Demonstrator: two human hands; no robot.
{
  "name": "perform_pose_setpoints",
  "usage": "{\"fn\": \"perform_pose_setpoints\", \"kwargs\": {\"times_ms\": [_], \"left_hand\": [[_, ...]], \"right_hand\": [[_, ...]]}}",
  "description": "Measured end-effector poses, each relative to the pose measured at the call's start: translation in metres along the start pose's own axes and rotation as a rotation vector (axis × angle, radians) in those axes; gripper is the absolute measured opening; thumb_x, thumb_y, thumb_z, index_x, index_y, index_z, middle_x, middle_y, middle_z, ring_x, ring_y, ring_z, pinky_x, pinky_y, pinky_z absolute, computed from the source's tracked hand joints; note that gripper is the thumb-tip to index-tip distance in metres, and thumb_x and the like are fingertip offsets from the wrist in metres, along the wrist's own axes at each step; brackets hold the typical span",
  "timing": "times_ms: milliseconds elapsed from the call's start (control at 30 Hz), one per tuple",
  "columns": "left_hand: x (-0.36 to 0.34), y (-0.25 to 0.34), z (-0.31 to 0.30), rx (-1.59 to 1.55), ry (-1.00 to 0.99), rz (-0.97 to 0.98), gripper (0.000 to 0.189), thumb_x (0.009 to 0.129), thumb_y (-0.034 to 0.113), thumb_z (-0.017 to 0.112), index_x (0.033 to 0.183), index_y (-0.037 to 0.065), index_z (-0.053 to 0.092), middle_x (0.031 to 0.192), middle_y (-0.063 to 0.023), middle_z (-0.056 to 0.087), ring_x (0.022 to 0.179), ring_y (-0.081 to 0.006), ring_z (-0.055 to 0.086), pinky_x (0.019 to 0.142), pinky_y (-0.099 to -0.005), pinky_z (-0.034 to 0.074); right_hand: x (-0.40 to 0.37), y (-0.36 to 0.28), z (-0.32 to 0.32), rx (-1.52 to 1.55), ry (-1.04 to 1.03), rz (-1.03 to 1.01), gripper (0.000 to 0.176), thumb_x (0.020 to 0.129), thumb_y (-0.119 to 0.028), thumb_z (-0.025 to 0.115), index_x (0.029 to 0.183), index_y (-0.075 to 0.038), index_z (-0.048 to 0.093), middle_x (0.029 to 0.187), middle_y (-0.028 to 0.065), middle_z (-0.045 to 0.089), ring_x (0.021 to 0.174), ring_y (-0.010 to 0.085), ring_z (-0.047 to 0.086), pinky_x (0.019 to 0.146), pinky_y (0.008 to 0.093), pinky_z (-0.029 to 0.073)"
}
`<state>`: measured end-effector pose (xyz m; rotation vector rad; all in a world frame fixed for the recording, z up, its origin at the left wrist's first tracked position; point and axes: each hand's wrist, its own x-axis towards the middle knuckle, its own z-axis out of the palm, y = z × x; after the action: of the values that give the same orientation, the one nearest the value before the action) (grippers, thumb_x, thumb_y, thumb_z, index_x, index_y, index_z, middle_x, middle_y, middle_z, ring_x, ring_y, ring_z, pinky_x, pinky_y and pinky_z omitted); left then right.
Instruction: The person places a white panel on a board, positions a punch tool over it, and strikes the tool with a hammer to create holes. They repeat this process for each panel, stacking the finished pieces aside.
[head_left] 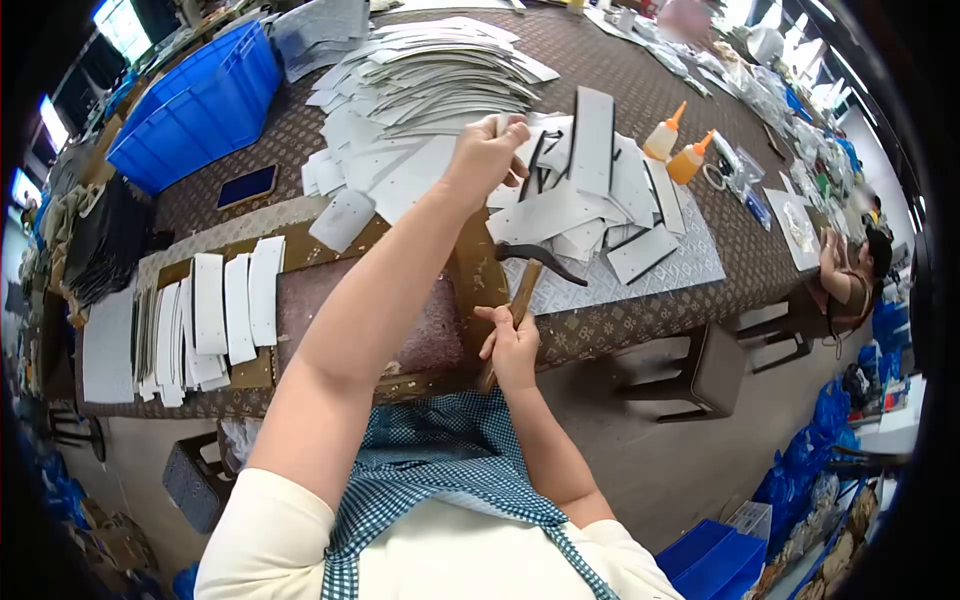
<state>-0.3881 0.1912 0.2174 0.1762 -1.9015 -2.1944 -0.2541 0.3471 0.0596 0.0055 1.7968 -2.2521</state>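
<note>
My left hand [487,160] reaches over the table with its fingers curled together. What it grips, if anything, is too small to make out. It is between the fanned stack of white pieces [440,85] and a loose pile of white strips with dark edges [590,205]. Near the table's front edge, my right hand [512,345] is closed around the wooden handle of a hammer [525,290]. The hammer's dark, curved head points up and lies before the loose pile. Left of the hammer is a worn reddish board [430,325].
At the left are a row of white strips [210,305], a phone [247,187] and a blue crate [200,110]. Two orange-tipped bottles [663,138] stand at the right. Stools [700,375] are below the table; another person [850,280] sits far right.
</note>
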Motion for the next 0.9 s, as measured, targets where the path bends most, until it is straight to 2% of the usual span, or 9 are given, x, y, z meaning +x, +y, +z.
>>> {"fn": "perform_pose_setpoints", "kwargs": {"times_ms": [67, 133, 233, 333, 400, 467, 600, 733, 900], "left_hand": [[-0.010, -0.016, -0.018, 0.077, -0.009, 0.019, 0.023, 0.099, 0.020, 0.061, 0.110, 0.001, 0.067, 0.095, -0.0059, 0.069, 0.061, -0.0070, 0.057, 0.051, -0.0233, 0.046], [-0.007, -0.072, -0.054, 0.332, 0.089, 0.369, 0.018, 0.096, 0.017, 0.062, 0.093, 0.001, 0.069, 0.082, -0.0001, 0.068, 0.061, -0.0064, 0.050, 0.057, -0.0274, 0.044], [-0.081, -0.051, -0.115, 0.682, 0.208, 0.096, 0.030, 0.092, 0.026, 0.068, 0.078, 0.000, 0.065, 0.065, -0.0047, 0.061, 0.066, -0.0075, 0.052, 0.060, -0.0294, 0.043], [-0.144, -0.075, -0.195, 1.021, 0.469, 0.175, 0.032, 0.089, 0.031, 0.071, 0.087, 0.000, 0.072, 0.081, -0.0119, 0.068, 0.071, -0.0208, 0.064, 0.064, -0.0365, 0.047], [-0.184, -0.078, -0.242, 1.178, 0.623, 0.035, 0.032, 0.087, 0.038, 0.069, 0.098, 0.009, 0.072, 0.101, -0.0139, 0.065, 0.086, -0.0344, 0.067, 0.074, -0.0434, 0.054], [-0.219, -0.070, -0.275, 1.372, 0.736, -0.160, 0.050, 0.086, 0.045, 0.070, 0.118, 0.007, 0.062, 0.119, -0.0139, 0.059, 0.092, -0.0339, 0.067, 0.078, -0.0443, 0.054], [-0.256, -0.072, -0.317, 1.464, 0.861, -0.390, 0.062, 0.082, 0.044, 0.075, 0.127, 0.006, 0.056, 0.126, -0.0141, 0.055, 0.101, -0.0367, 0.065, 0.082, -0.0463, 0.054], [-0.265, -0.078, -0.328, 1.437, 0.845, -0.295, 0.057, 0.084, 0.037, 0.074, 0.129, 0.007, 0.056, 0.125, -0.0136, 0.055, 0.097, -0.0358, 0.066, 0.080, -0.0479, 0.054], [-0.272, -0.048, -0.362, 1.497, 1.097, -0.214, 0.060, 0.079, 0.030, 0.078, 0.128, 0.006, 0.053, 0.124, -0.0142, 0.055, 0.093, -0.0342, 0.068, 0.075, -0.0467, 0.056]], "right_hand": [[0.002, 0.002, 0.000, -0.017, -0.005, 0.027, 0.023, 0.105, -0.020, 0.050, 0.108, 0.002, 0.049, 0.102, 0.0184, 0.072, 0.043, 0.0093, 0.051, 0.041, 0.0235, 0.043], [0.001, -0.003, 0.002, 0.014, -0.037, 0.008, 0.023, 0.105, -0.021, 0.050, 0.108, 0.002, 0.050, 0.101, 0.0180, 0.072, 0.042, 0.0087, 0.051, 0.040, 0.0228, 0.043], [0.004, 0.001, -0.001, -0.025, -0.057, 0.004, 0.024, 0.105, -0.023, 0.051, 0.106, 0.002, 0.052, 0.100, 0.0184, 0.072, 0.042, 0.0103, 0.051, 0.039, 0.0230, 0.041], [0.006, 0.003, -0.004, -0.096, -0.089, -0.003, 0.026, 0.104, -0.024, 0.052, 0.107, 0.002, 0.052, 0.098, 0.0185, 0.072, 0.042, 0.0114, 0.051, 0.040, 0.0237, 0.042], [0.006, 0.002, -0.002, -0.104, -0.084, 0.000, 0.025, 0.104, -0.023, 0.050, 0.108, 0.001, 0.051, 0.101, 0.0188, 0.071, 0.043, 0.0110, 0.051, 0.041, 0.0238, 0.043], [0.005, -0.001, 0.001, -0.114, -0.064, 0.016, 0.024, 0.105, -0.022, 0.049, 0.111, 0.001, 0.050, 0.104, 0.0190, 0.071, 0.044, 0.0104, 0.050, 0.042, 0.0232, 0.043], [0.006, 0.000, 0.001, -0.141, -0.068, 0.009, 0.024, 0.105, -0.023, 0.048, 0.110, 0.001, 0.050, 0.104, 0.0193, 0.071, 0.044, 0.0103, 0.051, 0.041, 0.0232, 0.043], [0.004, -0.002, 0.002, -0.155, -0.041, 0.013, 0.026, 0.105, -0.025, 0.048, 0.109, 0.001, 0.051, 0.104, 0.0195, 0.071, 0.045, 0.0110, 0.051, 0.041, 0.0241, 0.044], [0.005, -0.004, 0.003, -0.202, -0.042, 0.010, 0.028, 0.106, -0.025, 0.047, 0.107, 0.003, 0.050, 0.104, 0.0196, 0.071, 0.047, 0.0114, 0.053, 0.044, 0.0251, 0.046]]}}
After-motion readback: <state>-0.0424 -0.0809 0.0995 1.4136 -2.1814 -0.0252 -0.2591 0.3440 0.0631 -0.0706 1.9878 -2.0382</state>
